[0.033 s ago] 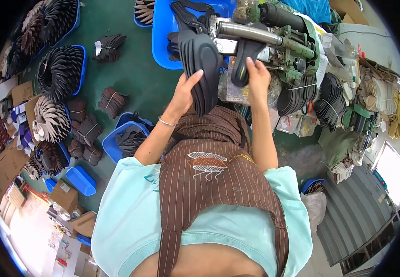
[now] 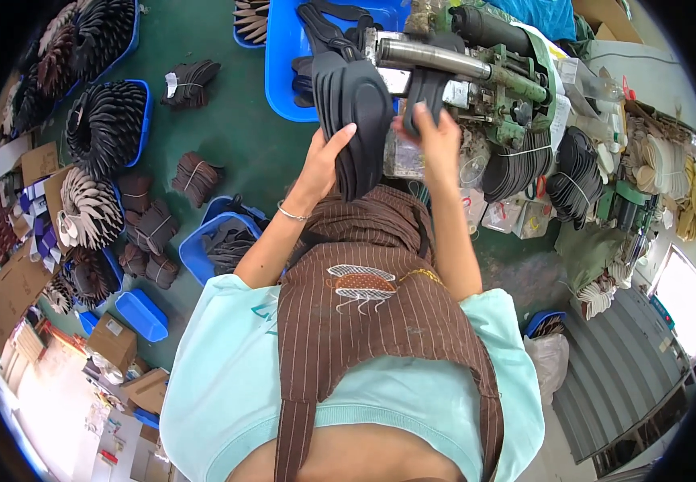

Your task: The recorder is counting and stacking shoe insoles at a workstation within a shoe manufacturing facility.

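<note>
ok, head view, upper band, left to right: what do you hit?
Blue bin of fanned dark soles → tied bundle of dark pieces on the green floor → black sole in the left hand → right hand at the green machine → banded stacks of black soles.

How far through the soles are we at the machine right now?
Done: dark soles lie in the blue tray behind the machine. In hand: left hand holds a stack of black soles; right hand presses one sole at the machine. Left: tied bundles on the floor.
</note>
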Tool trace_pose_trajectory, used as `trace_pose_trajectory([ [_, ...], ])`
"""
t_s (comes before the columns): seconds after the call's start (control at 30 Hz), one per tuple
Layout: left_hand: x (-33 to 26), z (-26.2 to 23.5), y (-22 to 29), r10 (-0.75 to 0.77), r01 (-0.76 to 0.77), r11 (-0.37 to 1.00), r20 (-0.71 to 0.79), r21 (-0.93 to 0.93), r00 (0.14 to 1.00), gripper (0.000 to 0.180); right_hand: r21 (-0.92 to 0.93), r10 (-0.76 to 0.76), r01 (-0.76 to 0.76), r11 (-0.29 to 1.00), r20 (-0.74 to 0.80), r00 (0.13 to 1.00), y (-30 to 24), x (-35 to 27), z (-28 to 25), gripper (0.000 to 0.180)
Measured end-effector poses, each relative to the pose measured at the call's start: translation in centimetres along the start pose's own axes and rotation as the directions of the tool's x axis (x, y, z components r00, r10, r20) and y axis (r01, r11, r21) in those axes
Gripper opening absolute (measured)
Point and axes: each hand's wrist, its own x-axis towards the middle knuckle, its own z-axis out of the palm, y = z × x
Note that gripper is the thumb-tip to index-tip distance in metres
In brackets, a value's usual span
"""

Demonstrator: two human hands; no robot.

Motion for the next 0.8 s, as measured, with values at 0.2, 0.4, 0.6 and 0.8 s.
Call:
trace_pose_trajectory([
  [0.2, -0.2, 0.8, 0.3, 0.165, -0.150, 0.948, -0.027, 0.282, 0.986, 0.032, -0.059, 0.050, -0.055, 0.997, -0.091, 0.995, 3.1, -2.4, -2.0, 0.015],
  [0.4, 0.6, 1.1, -1.0, 0.245, -0.166, 0.919, -0.189, 0.358, 0.951, 0.037, -0.001, -0.001, 0.001, 1.000, 0.060, 0.998, 1.7, -0.7, -0.2, 0.016],
  [0.6, 0.7, 1.2, -1.2, 0.327, -0.236, 0.894, -0.195, 0.380, 0.925, 0.032, -0.076, 0.019, -0.022, 0.997, -0.043, 0.999, 4.8, -3.7, -1.7, 0.015],
  [0.8, 1.0, 2.4, -1.4, 0.316, -0.258, 0.923, -0.181, 0.285, 0.931, 0.030, 0.024, 0.005, -0.003, 1.000, -0.057, 0.998, 1.3, 1.9, -1.3, 0.027],
])
